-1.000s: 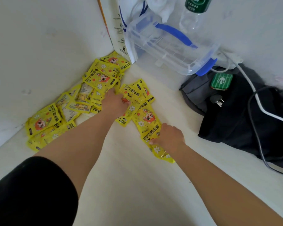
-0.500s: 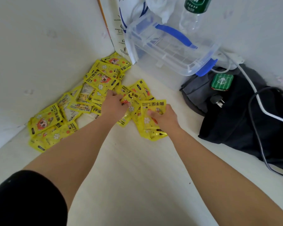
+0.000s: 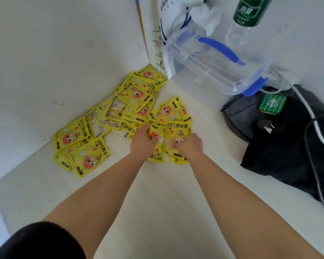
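Observation:
Several yellow hand-warmer packets lie scattered on the white surface along the left wall and into the corner. A small bundle of these packets sits between my two hands. My left hand grips the bundle's left side, thumb on top. My right hand grips its right side with curled fingers. Another heap of packets lies apart at the left.
A clear plastic box with a blue handle stands at the back, a green-labelled bottle and a white paper bag behind it. A black bag with a white cable, a plug and a green case lies at the right.
My right hand has carried packets from the near side up to the middle pile. Both hands have closed together on one bundle and drawn it slightly nearer.

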